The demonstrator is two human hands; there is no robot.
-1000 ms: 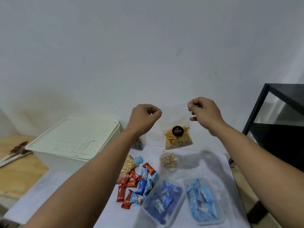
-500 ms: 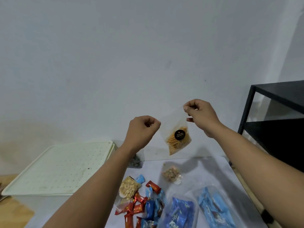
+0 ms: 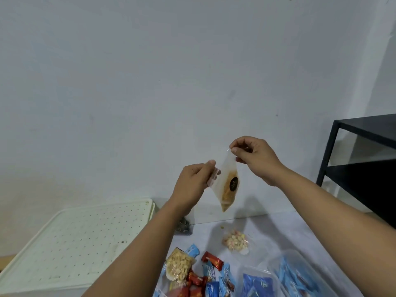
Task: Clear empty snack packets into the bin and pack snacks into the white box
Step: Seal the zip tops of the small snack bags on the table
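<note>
Pinching a clear snack pouch (image 3: 228, 185) between left hand (image 3: 192, 185) and right hand (image 3: 255, 159), raised above table (image 3: 278, 228), white box (image 3: 81, 236) closed at left.

left hand (image 3: 194, 181): now pinches the bag's lower corner
snack bag (image 3: 227, 185): tilts steeper, edge-on
view: tips further up

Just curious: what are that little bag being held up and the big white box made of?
The little bag looks like thin clear plastic film: the wall shows through it and it crinkles where both hands pinch it. The white box seems hard matte plastic, its lid moulded with rows of small holes.
</note>
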